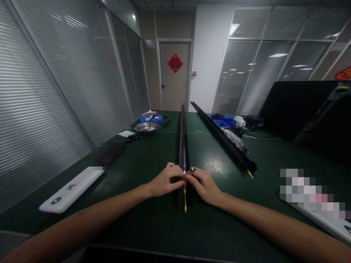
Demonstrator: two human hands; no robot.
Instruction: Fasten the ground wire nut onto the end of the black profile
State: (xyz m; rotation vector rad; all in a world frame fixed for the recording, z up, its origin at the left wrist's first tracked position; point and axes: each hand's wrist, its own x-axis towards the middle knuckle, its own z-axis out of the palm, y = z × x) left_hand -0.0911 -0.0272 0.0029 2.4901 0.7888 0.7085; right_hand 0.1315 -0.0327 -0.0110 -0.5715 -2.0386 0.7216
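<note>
A long black rail (182, 146) lies lengthwise down the middle of the green table. At its near end my left hand (166, 180) and my right hand (204, 185) meet, thumbs and fingers pinched together over the channel. What they pinch is too small to make out. A ring shows on a finger of my right hand. Just below the fingertips a short yellow wire (185, 200) with a small terminal runs toward the rail's near end.
A second black rail (222, 138) slants on the right, a yellow-green wire (250, 174) at its end. Far left are a metal bowl (147, 127) and a blue tray (151, 118); a white case (72, 190) lies nearer. Blue bins (229, 120) and a plastic bottle (233, 138) sit right.
</note>
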